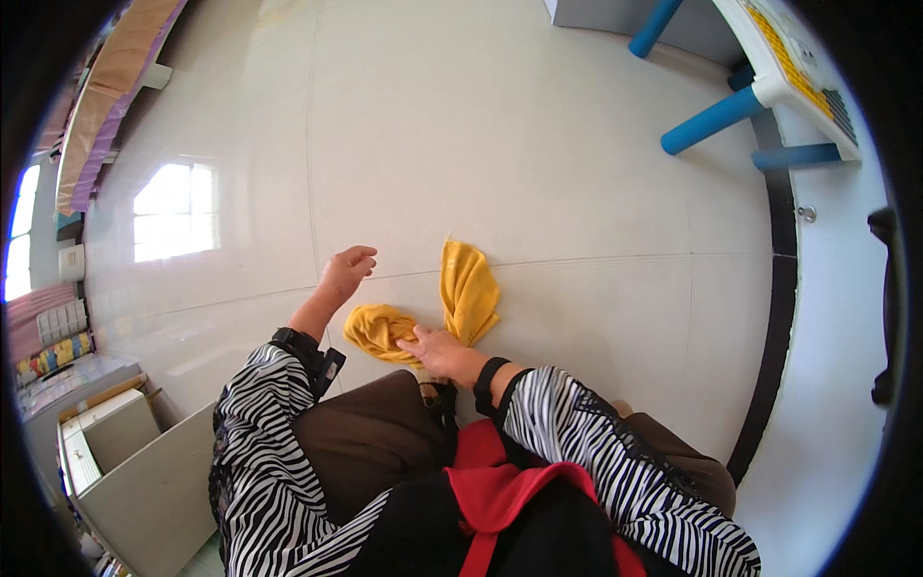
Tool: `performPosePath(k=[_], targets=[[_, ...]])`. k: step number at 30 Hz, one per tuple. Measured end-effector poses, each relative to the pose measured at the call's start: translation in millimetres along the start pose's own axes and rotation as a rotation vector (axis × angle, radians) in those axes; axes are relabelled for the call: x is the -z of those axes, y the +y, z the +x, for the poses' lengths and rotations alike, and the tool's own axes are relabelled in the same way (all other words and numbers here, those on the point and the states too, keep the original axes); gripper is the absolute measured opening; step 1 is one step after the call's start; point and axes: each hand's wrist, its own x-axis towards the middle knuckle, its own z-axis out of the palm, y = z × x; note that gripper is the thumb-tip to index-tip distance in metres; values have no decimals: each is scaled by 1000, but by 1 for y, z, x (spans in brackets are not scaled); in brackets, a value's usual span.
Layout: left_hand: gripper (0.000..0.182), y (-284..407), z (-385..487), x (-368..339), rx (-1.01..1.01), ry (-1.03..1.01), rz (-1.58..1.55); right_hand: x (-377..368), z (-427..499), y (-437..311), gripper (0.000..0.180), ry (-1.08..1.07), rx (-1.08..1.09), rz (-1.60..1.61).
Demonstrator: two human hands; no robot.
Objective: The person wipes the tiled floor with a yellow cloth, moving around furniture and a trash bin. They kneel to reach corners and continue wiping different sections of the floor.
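Observation:
A yellow cloth (469,292) lies on the pale tiled floor in front of me, bunched on the left and fanned flatter on the right. My right hand (436,352) is on it between these two parts, its fingers against the bunched part (378,328). Whether both parts are one piece is hidden under the hand. To the left, my left hand (348,272) hovers above the floor, apart from the cloth, with loosely bent fingers and nothing visible in it. Dark bands circle both wrists. Part of a shoe (433,393) shows just below the cloth.
At the upper right stands a small white table (775,83) with blue legs. A white door (829,303) runs along the right, beside a black floor strip (782,296). On the left are a covered table (108,94) and a low open cabinet (155,483).

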Motion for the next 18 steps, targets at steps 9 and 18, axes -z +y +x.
performPosePath(k=[9, 18], targets=[[30, -2, 5, 3, -50, -38, 169, 46, -31, 69, 38, 237, 105, -426], [43, -34, -26, -25, -72, -213, 767, 112, -42, 133, 45, 300, -220, -529]])
